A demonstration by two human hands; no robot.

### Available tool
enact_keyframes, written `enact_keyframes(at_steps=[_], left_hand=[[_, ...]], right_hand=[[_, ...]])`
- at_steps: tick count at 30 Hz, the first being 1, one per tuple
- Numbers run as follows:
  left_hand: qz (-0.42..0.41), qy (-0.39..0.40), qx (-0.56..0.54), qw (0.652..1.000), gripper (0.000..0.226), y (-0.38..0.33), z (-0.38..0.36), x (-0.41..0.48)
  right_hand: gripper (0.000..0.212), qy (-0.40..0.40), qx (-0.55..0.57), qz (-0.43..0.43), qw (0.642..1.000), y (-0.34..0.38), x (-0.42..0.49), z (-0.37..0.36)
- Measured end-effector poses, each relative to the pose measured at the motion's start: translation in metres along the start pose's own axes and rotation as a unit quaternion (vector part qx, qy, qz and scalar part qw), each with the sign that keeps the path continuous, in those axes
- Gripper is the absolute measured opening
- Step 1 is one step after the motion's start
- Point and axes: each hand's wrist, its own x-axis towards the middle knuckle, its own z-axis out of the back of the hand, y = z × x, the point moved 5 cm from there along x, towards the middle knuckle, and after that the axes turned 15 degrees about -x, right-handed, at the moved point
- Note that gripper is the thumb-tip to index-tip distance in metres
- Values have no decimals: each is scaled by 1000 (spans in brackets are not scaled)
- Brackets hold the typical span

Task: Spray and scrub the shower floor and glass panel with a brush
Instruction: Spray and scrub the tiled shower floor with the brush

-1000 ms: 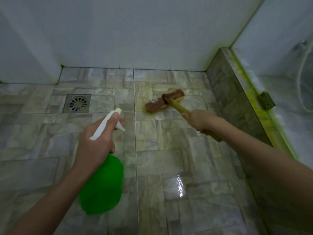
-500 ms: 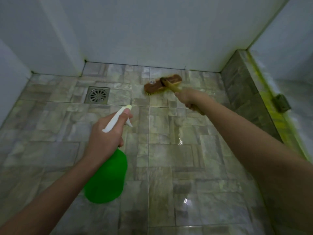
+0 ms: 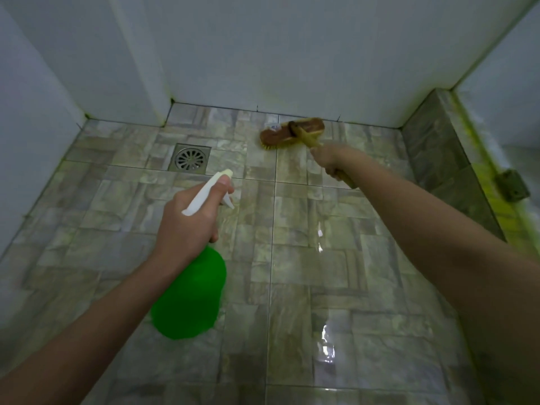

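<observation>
Two grips at work, each wrapped tight round its own tool. Right hand (image 3: 331, 160) clenched on the wooden handle of the brush (image 3: 292, 133), close behind the head, presumably for pressure and short strokes; arm stretched far forward. Brush head down on the shower floor (image 3: 336, 276), bristles touching the tiles just short of the back wall (image 3: 277, 54), right of the drain (image 3: 190, 158). Left hand (image 3: 190, 226) closed round the neck of the green spray bottle (image 3: 190, 293), a fingertip near the white trigger, nozzle aimed forward over the tiles, likely kept ready for wetting the next patch. Bottle held above the floor, well apart from the brush. Wet glare on the tiles nearer the body. Raised tiled curb (image 3: 438, 159) along the right, a metal hinge (image 3: 512, 185) beyond it; glass panel itself hard to make out there.

Compared with a second earlier: brush pushed away from mid-floor to the foot of the back wall, right arm extended further, view tipped upward with more wall visible. Bottle and left hand held much the same.
</observation>
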Motion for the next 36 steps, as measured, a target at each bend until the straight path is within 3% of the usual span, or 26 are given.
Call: enact_keyframes(at_steps=[4,8,11,14,17,21,22,25,28,30,34,36], left_hand=[[-5,-9,-17,1000,26,0,5,-6],[12,6,-10,1000,44,5,-1,-13],[24,34,3,999,65,6,-12,-24],[31,62,17,997,58,7,-17,-37],[28,64,5,998,32,9,-8,-48],[38,57,8,998,29,11,11,-61],[39,60,13,997,30,12,13,-65],[36,64,28,997,31,16,13,-77],[43,72,40,996,37,24,7,-85],[52,90,50,993,42,29,-1,-90],[58,98,39,993,47,29,-8,-101],[64,98,40,992,49,29,-6,-110]], right_hand=[[51,10,-38,4,999,-27,-37,-27],[51,46,-94,11,994,-59,-89,-68],[49,-2,-102,23,995,-44,-67,-59],[52,2,-90,18,996,-56,-60,-48],[61,34,-174,10,984,-130,-104,-79],[90,71,-249,-17,966,-242,-188,-148],[90,75,-253,-18,964,-252,-200,-161],[52,39,-198,14,979,-200,-206,-158],[51,24,-157,51,986,-112,-162,-129],[54,8,-107,46,993,-93,-142,-109],[60,2,-160,48,986,-165,-192,-140],[88,51,-122,17,991,-229,-246,-180]])
